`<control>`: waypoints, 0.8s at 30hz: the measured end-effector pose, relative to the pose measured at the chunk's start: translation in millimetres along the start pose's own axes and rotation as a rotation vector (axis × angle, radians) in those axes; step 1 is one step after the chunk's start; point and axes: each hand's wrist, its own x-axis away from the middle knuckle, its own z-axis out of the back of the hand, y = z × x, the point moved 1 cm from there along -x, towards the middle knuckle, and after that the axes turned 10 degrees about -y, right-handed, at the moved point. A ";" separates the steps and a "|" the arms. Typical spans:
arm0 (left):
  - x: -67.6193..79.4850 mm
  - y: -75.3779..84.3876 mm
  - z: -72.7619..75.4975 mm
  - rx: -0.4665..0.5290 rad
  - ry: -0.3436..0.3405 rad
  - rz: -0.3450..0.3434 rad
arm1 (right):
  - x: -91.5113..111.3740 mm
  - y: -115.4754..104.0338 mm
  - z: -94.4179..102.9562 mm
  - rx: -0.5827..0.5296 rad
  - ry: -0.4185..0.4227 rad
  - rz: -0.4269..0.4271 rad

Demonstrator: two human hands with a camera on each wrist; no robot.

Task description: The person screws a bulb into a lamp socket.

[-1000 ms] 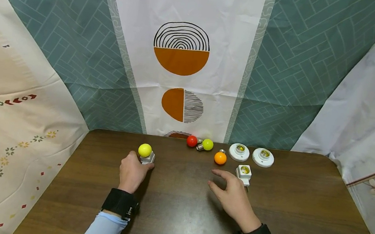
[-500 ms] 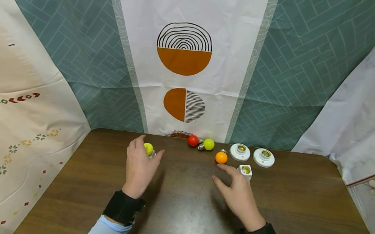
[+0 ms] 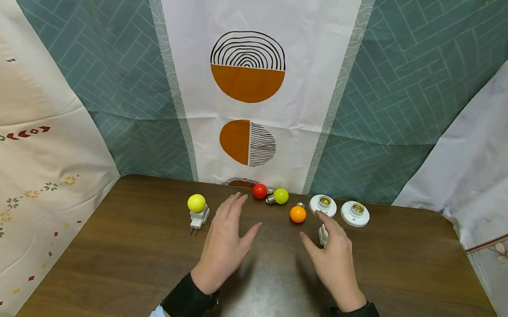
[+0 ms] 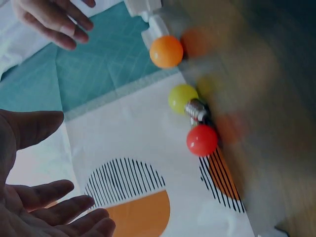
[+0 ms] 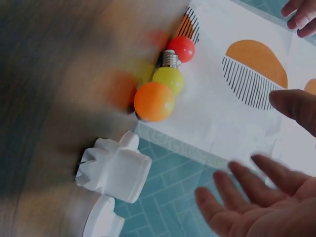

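Observation:
My left hand (image 3: pixel 224 244) hovers over the middle of the table with fingers spread and nothing in them. To its left stands a yellow bulb (image 3: pixel 196 203) seated in a white plug-in socket (image 3: pixel 198 218), whose metal prongs point toward me. My right hand (image 3: pixel 335 256), also with spread fingers and holding nothing, is over the table at the right. It partly covers a second white plug-in socket (image 5: pixel 121 168). Just beyond that hand lies an orange bulb (image 3: pixel 297 214). A red bulb (image 3: pixel 259 191) and a yellow-green bulb (image 3: pixel 281 196) lie together at the back edge.
Two round white lamp holders (image 3: pixel 323 205) sit at the back right, one beside the other. A patterned cloth (image 3: pixel 261 96) hangs behind the brown wooden table (image 3: pixel 129 259). More light fabric drapes along the left and right sides.
The left hand has left the socket with the yellow bulb, which stays standing at the left, and moved right to the middle. The right hand has shifted slightly right, over the second socket.

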 end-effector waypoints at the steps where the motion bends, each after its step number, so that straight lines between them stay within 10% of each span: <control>1: 0.2 1.5 -2.2 -0.005 -0.018 0.001 | -0.4 1.4 0.3 0.006 0.009 -0.014; 14: -2.9 5.6 -23.2 -0.114 -0.166 -0.012 | -3.1 20.7 8.8 0.086 0.065 -0.145; 24: -1.8 0.9 -31.5 -0.105 -0.253 -0.026 | -5.6 39.9 6.3 0.208 -0.069 -0.318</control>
